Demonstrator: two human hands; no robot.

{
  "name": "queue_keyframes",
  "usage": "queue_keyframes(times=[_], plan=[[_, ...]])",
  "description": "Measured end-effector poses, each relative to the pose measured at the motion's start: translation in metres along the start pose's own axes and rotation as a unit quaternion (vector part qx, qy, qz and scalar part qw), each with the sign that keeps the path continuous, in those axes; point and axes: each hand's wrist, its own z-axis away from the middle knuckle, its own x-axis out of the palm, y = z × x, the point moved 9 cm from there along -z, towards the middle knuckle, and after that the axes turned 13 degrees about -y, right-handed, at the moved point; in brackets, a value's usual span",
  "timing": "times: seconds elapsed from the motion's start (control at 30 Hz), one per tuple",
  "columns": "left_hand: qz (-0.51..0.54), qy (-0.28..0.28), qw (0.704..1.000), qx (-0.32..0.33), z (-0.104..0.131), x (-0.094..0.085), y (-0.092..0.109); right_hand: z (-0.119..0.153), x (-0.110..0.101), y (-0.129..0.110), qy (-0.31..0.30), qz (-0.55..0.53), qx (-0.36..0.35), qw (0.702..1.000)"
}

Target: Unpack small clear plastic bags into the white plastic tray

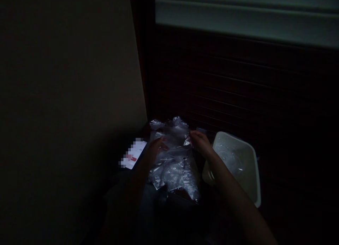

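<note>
Likely slippery, the crumpled clear plastic film (172,170) is best edge-held. Left hand (157,145) and right hand (199,140) are apart; grip cannot be told.

Bare hands: two, one left hand (158,145), one right hand (200,140). Clear plastic bags (171,170): several, overlapping; exact number not readable in the dark. Pale plastic bin (249,181): one, right side. Crumpled clear plastic (230,160) inside it: pieces uncountable. Lit screen (137,153): one, left.
</note>
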Motion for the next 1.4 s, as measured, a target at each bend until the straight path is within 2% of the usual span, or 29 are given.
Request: queue_keyframes(times=[0.17, 0.3, 0.5, 0.87, 1.13, 1.27, 1.4], plan=[[-0.041, 0.003, 0.999, 0.036, 0.001, 0.002, 0.007, -0.001, 0.005, -0.001, -0.027, 0.018, 0.0, 0.999], [-0.055, 0.016, 0.998, 0.04, -0.006, -0.006, -0.001, 0.001, 0.009, -0.004, -0.035, 0.05, 0.003, 0.998], [-0.022, 0.048, 0.998, 0.045, -0.013, -0.019, -0.007, 0.0, 0.003, -0.001, -0.006, 0.027, 0.0, 1.0], [0.013, 0.043, 0.997, 0.066, -0.01, -0.015, -0.003, -0.002, 0.004, -0.005, -0.018, 0.042, -0.022, 0.999], [0.049, 0.067, 0.995, 0.062, -0.008, -0.016, -0.002, -0.001, -0.006, -0.001, 0.029, 0.051, -0.012, 0.998], [0.048, 0.062, 0.995, 0.064, -0.008, -0.016, -0.001, -0.002, -0.001, 0.001, 0.009, 0.039, -0.001, 0.999], [0.04, 0.058, 0.996, 0.051, -0.009, -0.015, -0.002, -0.004, 0.0, 0.001, 0.004, 0.085, -0.014, 0.996]])
